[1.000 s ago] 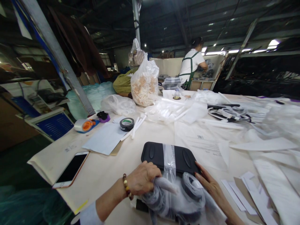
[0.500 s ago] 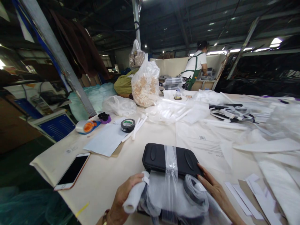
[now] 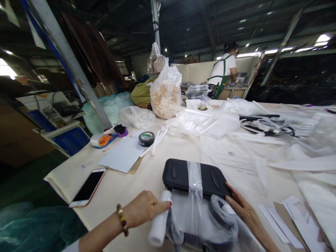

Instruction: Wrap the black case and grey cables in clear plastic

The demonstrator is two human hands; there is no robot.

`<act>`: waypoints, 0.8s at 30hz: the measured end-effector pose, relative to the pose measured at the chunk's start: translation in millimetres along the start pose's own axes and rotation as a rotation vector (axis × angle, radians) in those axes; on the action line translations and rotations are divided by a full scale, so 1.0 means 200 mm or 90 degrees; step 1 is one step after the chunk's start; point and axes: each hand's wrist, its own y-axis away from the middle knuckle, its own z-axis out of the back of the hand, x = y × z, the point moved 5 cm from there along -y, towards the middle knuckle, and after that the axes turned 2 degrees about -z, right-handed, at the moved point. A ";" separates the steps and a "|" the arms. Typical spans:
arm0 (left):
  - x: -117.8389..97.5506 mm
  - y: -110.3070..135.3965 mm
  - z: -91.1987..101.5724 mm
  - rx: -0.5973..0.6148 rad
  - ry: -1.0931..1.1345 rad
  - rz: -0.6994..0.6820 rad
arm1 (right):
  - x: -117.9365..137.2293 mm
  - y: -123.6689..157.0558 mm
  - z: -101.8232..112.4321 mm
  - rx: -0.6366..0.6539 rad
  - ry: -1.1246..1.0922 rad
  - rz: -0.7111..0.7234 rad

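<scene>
A black zip case (image 3: pixel 181 172) lies in front of me with a band of clear plastic (image 3: pixel 194 182) round its middle. My right hand (image 3: pixel 240 206) grips the case's right corner, thumb on the near side and fingers behind. Against the case's near side sit plastic-wrapped parts, among them a coiled grey hose or cable (image 3: pixel 220 210). At their left stands a tilted white foam roll (image 3: pixel 159 227). My left hand (image 3: pixel 144 208) is closed at this roll, index finger laid across its upper part. Its thumb and other fingers are mostly hidden.
A phone (image 3: pixel 89 187) lies at the table's left edge. Black tape (image 3: pixel 146 139), a tape dispenser (image 3: pixel 103 140) and papers (image 3: pixel 122 155) lie beyond. White strips (image 3: pixel 275 224) are at the right. A filled plastic bag (image 3: pixel 166 92) stands behind; a co-worker (image 3: pixel 223 71) bends farther back.
My left hand has turned and moved up, its index finger now lying across the white roll. My right hand stays on the case. The whole view has shifted slightly.
</scene>
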 end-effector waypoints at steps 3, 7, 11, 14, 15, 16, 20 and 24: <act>0.02 -0.06 -0.08 0.041 -0.012 0.126 | 0.00 0.00 0.00 0.001 0.002 -0.002; 0.13 -0.09 -0.11 0.127 0.142 0.297 | 0.00 0.01 0.00 -0.005 0.003 -0.016; 0.20 -0.07 -0.15 0.122 0.316 0.386 | 0.02 0.02 0.00 -0.009 0.010 -0.017; 0.20 -0.06 -0.21 0.100 0.383 0.400 | 0.02 0.02 0.00 -0.010 0.011 -0.015; 0.19 -0.07 -0.23 0.082 0.400 0.385 | 0.02 0.01 0.00 -0.011 0.010 -0.012; 0.17 -0.07 -0.24 0.063 0.419 0.361 | 0.01 0.01 0.00 -0.009 0.009 -0.009; 0.11 -0.10 -0.26 0.042 0.533 0.235 | -0.02 0.01 0.00 -0.005 -0.003 -0.002; 0.12 -0.14 -0.26 0.070 0.596 0.171 | -0.03 0.02 -0.02 -0.001 -0.049 0.000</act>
